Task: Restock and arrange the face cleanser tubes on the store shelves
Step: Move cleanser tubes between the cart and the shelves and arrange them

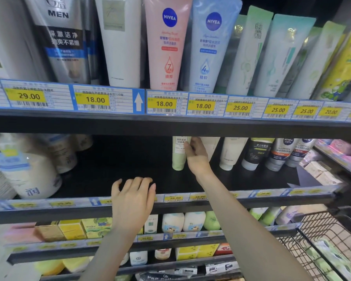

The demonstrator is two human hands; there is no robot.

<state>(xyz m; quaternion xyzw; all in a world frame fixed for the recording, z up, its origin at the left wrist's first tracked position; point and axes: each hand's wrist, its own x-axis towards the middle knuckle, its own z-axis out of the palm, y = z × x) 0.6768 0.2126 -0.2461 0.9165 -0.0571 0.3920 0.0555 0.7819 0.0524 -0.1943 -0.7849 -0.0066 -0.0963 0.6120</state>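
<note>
A pale green and white cleanser tube (178,155) stands cap-down at the back of the middle shelf (118,171). My right hand (197,157) reaches into that shelf, its fingers curled round the tube's right side. My left hand (133,197) hovers at the shelf's front edge with fingers relaxed and holding nothing. More tubes (257,153) stand to the right of the held one. The top shelf carries a full row of tubes, among them a pink tube (167,41) and a blue tube (209,47).
White bottles (32,175) crowd the middle shelf's left end. Price labels (162,103) line the shelf edges. Boxes and small bottles (174,222) fill the lower shelves. A black wire basket (322,240) with goods sits at the lower right.
</note>
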